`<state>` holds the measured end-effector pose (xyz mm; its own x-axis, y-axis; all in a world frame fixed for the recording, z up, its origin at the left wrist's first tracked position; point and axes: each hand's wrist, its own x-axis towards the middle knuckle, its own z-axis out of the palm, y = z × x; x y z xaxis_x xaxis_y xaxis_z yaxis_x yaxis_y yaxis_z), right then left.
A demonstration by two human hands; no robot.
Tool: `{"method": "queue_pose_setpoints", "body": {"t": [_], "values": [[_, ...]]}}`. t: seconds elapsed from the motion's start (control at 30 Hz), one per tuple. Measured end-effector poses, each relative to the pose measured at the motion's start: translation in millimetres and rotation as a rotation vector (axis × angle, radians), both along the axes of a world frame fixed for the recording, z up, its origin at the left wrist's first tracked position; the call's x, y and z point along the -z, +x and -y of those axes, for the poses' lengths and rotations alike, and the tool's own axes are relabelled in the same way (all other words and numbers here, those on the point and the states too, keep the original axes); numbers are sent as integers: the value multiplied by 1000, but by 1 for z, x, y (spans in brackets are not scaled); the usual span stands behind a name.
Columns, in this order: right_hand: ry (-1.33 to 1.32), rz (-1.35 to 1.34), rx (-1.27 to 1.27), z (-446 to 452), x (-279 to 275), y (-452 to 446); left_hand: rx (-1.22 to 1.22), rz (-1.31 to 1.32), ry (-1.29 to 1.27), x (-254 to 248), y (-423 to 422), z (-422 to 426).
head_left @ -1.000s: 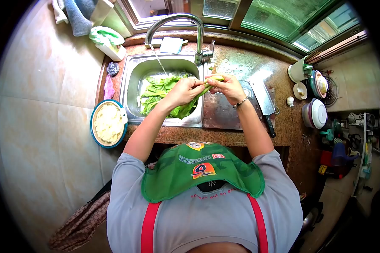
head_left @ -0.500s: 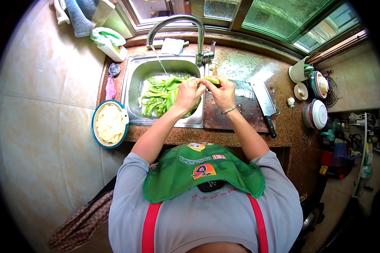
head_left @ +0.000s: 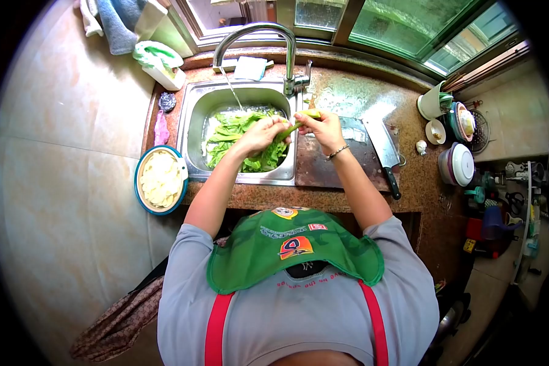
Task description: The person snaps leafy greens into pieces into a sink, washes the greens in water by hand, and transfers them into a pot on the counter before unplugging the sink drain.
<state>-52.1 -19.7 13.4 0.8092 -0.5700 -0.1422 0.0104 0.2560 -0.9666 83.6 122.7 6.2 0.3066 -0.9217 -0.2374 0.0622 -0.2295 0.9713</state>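
Observation:
My right hand [head_left: 325, 129] is closed on a green vegetable stalk [head_left: 291, 130] at the sink's right rim; a pale green end of it shows above my fingers. My left hand [head_left: 262, 135] is just left of it over the sink, fingers curled by the stalk's lower part; exactly what they grip is partly hidden. Below, leafy greens [head_left: 226, 143] lie in the steel sink [head_left: 192, 116]. Water runs into the sink from the curved tap [head_left: 291, 55].
Right of the sink lies a dark cutting board [head_left: 323, 168] with a cleaver [head_left: 381, 143] on it. A blue-rimmed bowl of pale slices [head_left: 160, 178] stands at the left counter edge. Bowls [head_left: 463, 165] and a garlic bulb [head_left: 421, 147] are at the right.
My hands have moved apart slightly, the left one down and to the left. More of the stalk now shows between them, slanting down from my right hand.

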Motion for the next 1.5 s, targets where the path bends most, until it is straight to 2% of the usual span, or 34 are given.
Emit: {"method": "queue_pose_setpoints", "body": {"t": [0.03, 0.1, 0.2, 0.3, 0.37, 0.4, 0.43, 0.5, 0.53, 0.57, 0.63, 0.67, 0.7, 0.77, 0.8, 0.83, 0.87, 0.9, 0.97, 1.0, 1.03, 1.07, 1.1, 1.17, 1.2, 1.23, 1.3, 1.37, 1.4, 1.43, 1.47, 1.5], "values": [[34, -36, -17, 4, 4, 2, 97, -147, 62, -2, -1, -3], [69, -74, -38, 6, 6, 3, 103, -128, -3, 4, -6, -2], [105, -87, -60, -1, 7, 5, 18, 339, 55, 6, -13, -6], [-197, -140, 29, -14, 16, 5, -186, 637, 77, 20, -28, -11], [-716, -46, 163, -40, 11, 3, -375, 539, 69, 24, -39, -12], [-868, -15, 133, -50, 15, 3, -436, 338, 79, 48, -38, -10], [-923, 29, 135, -61, 14, 3, -493, 138, 87, 56, -37, -10], [-1023, 95, 178, -72, 9, 3, -613, -521, 143, 52, -28, -14], [-1029, 175, 201, -75, 7, 5, -643, -662, 154, 38, -22, -20], [-1027, 174, 193, -75, 6, 9, -739, -676, 164, 62, -10, -26], [-970, 198, 306, -78, 5, 17, -835, -483, 61, 66, 10, -37], [-1047, 191, 253, -70, 6, 25, -845, -470, 12, 69, 19, -43], [-967, 36, 49, -66, 2, 32, -825, -402, 44, 95, 41, -50], [-1080, -240, -103, -56, 39, 49, -851, -349, 267, 65, 53, -58], [-1150, -397, -165, -52, 59, 57, -713, -221, 327, 115, 77, -70], [-1081, -553, -295, -47, 67, 64, -650, -57, 422, 105, 75, -73], [-1042, -524, -239, -46, 81, 70, -516, 90, 520, 120, 81, -81], [-1009, -499, -177, -41, 90, 76, -372, 236, 604, 140, 90, -85], [-734, -377, 126, -27, 88, 91, -180, 355, 697, 159, 95, -84], [-727, -392, 299, -14, 87, 99, -141, 559, 754, 170, 91, -81], [-770, -458, 384, 4, 77, 105, -99, 626, 774, 172, 87, -79], [-769, -356, 537, 24, 83, 114, -57, 660, 777, 175, 85, -77], [-875, -424, 569, 52, 97, 122, -20, 692, 785, 173, 83, -74], [-926, -540, 600, 97, 112, 141, 1, 761, 697, 183, 83, -73], [-950, -521, 594, 120, 123, 149, 31, 786, 708, 180, 84, -70], [-859, -619, 552, 125, 109, 158, 66, 852, 701, 180, 85, -70], [-706, -567, 394, 148, 113, 170, 29, 897, 678, 176, 84, -67], [-858, -555, 561, 145, 121, 175, 10, 922, 650, 169, 85, -64], [-902, -509, 812, 113, 104, 179, 93, 1010, 578, 163, 87, -61], [-773, -375, 935, 78, 85, 180, 177, 1097, 501, 162, 89, -58], [-798, -272, 987, 55, 85, 177, 257, 1105, 480, 171, 90, -55], [-768, -344, 971, 28, 96, 172, 352, 1106, 546, 179, 92, -54]]}}
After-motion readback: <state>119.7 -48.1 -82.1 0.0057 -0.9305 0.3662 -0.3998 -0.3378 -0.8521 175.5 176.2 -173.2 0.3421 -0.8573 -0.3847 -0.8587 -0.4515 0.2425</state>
